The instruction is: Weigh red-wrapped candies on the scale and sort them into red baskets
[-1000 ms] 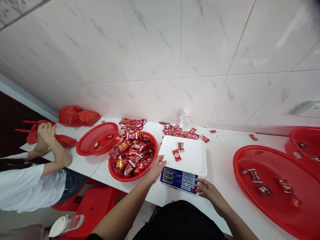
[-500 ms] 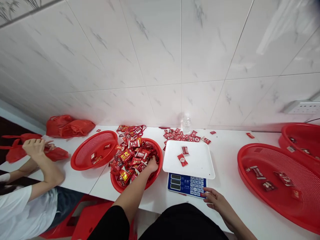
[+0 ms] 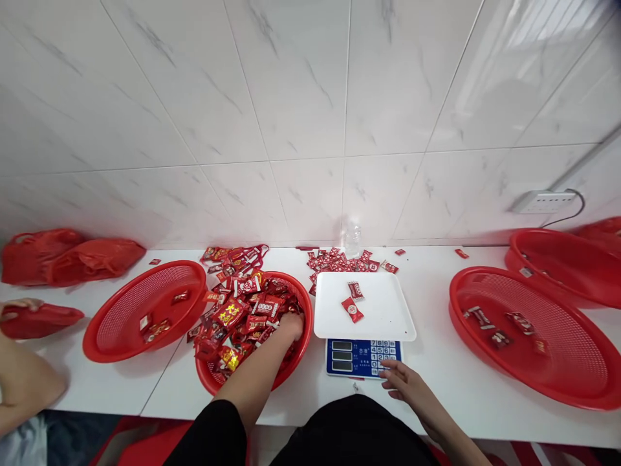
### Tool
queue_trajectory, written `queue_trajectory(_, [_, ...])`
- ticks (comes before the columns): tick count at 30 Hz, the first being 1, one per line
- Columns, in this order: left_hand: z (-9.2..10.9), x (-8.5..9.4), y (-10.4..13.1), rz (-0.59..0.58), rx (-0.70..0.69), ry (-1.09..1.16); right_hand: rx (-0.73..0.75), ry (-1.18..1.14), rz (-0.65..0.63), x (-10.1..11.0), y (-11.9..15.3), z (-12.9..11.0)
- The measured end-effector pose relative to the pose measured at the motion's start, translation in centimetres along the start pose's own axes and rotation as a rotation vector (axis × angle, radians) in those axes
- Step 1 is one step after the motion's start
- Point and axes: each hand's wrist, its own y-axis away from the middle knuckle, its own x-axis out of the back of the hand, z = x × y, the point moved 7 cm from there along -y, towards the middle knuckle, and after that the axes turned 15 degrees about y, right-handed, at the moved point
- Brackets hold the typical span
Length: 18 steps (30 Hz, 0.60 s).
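Observation:
My left hand (image 3: 292, 325) reaches into a red basket (image 3: 306, 304) heaped with red-wrapped sweets (image 3: 252, 310). Its fingers are sunk among the wrappers, so their grip is hidden. My right hand (image 3: 403, 383) has its fingers apart, with nothing in it. It rests close to the number keys of a blue digital scale (image 3: 363, 357). On the scale sits a white tray (image 3: 383, 298), bearing a dark red packet (image 3: 356, 290) and a brighter red packet (image 3: 352, 310).
Small red packets (image 3: 339, 261) lie behind the tray by a clear bottle (image 3: 352, 239). Another red basket (image 3: 104, 327) stands left, and two more, the nearer one (image 3: 589, 362) and the farther one (image 3: 543, 239), stand right. At far left, a co-worker's hand (image 3: 24, 303) touches a red bag (image 3: 43, 321).
The camera view has shifted, moving the left-side things further left. My left hand stays in the basket and my right hand by the keys. The co-worker's hand has lowered onto a bag.

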Motion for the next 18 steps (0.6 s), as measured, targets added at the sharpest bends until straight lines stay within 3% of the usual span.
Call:
queue_trajectory(4, [0.2,0.7,0.8,-0.008,0.032,-0.406,-0.02,0.027,0.05,-0.6,-0.1,-0.6])
queue_trajectory(8, [1.3,1.0,1.3,-0.005,-0.034,-0.626,-0.002,0.05,0.061,-1.0,0.1,-0.7])
queue_trajectory(13, [3.6,1.6,2.1,0.016,-0.151,-0.727,0.0,0.063,0.01,-0.6,0.6,0.0])
queue_trajectory(18, [5.7,2.9,2.8,0.081,-0.218,-0.716,-0.005,0.091,0.055,0.2,-0.2,0.1])
